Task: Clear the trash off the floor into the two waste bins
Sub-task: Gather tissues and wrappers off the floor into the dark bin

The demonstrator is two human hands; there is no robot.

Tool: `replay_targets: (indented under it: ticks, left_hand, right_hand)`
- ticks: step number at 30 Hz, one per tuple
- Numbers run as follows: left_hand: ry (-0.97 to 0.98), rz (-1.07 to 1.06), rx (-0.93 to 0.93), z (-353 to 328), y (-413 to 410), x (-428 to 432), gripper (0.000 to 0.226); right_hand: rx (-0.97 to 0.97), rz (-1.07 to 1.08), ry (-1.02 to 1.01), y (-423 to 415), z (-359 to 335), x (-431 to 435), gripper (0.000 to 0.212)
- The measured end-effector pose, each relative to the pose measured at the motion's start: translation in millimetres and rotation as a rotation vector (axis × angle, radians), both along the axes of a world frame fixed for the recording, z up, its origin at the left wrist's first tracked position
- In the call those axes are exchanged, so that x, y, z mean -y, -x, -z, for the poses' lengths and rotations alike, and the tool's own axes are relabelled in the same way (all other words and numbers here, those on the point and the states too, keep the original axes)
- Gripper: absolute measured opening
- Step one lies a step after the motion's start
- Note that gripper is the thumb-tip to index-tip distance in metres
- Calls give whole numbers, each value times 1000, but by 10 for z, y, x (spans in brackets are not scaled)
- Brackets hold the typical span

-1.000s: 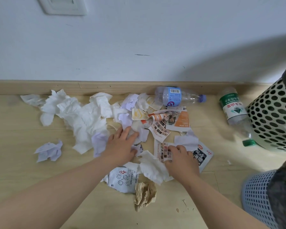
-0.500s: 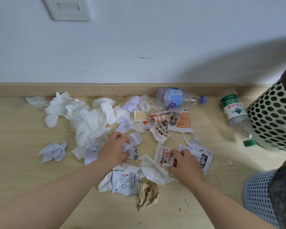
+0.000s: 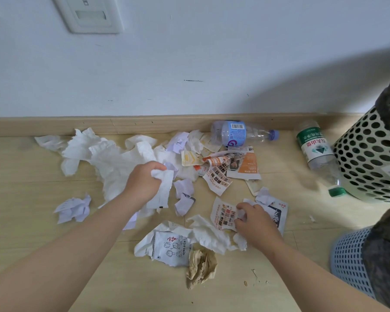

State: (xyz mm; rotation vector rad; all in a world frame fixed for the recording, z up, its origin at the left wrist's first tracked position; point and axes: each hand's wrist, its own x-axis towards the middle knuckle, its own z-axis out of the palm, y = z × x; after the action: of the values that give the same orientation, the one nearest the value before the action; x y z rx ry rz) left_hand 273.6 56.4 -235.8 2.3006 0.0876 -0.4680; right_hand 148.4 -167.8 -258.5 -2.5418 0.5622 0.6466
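Head view, left hand: the left hand [image 3: 144, 183], which lay flat with fingers spread a second ago, has now clenched round a white tissue wad [image 3: 163, 190], far to the left of the cream bin [image 3: 369, 158].
Head view, right hand: the right hand [image 3: 254, 224] still pinches the printed leaflet [image 3: 223, 213] together with some tissue, left of the cream bin and nearer the person.
Head view, rest of the trash: the tissue pile [image 3: 108, 158], brown paper wad [image 3: 200, 266] and blue-label bottle [image 3: 234, 134] lie unmoved left of the cream bin. The green-label bottle [image 3: 313, 149] lies just beside it.
Head view, second bin: the blue bin [image 3: 349, 260] stands on the near side of the cream bin.
Meaning: gathering has turned into grasping. Both hands probably carry next, though nearly all the litter remains on the floor [image 3: 32, 233].
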Motion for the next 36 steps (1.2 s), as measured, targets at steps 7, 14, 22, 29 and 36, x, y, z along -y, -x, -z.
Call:
replay_targets:
  ticks: [7, 14, 22, 29, 36]
  left_hand:
    - [292, -45, -60, -306, 52, 276, 35]
    - [446, -21, -148, -256, 352, 479, 30]
    - [-122, 611, 643, 152, 797, 87, 17]
    - [-310, 1149, 547, 639, 997, -228, 45]
    - [-301, 1014, 520, 633, 946, -155, 60]
  right_hand:
    - [223, 366, -529, -278, -322, -283, 23]
    - [155, 349, -770, -345, -360, -462, 9]
    - [68, 415, -539, -168, -136, -242, 15]
    - [12, 346, -459, -79, -69, -160, 32]
    - [15, 327, -477, -118, -53, -197, 33]
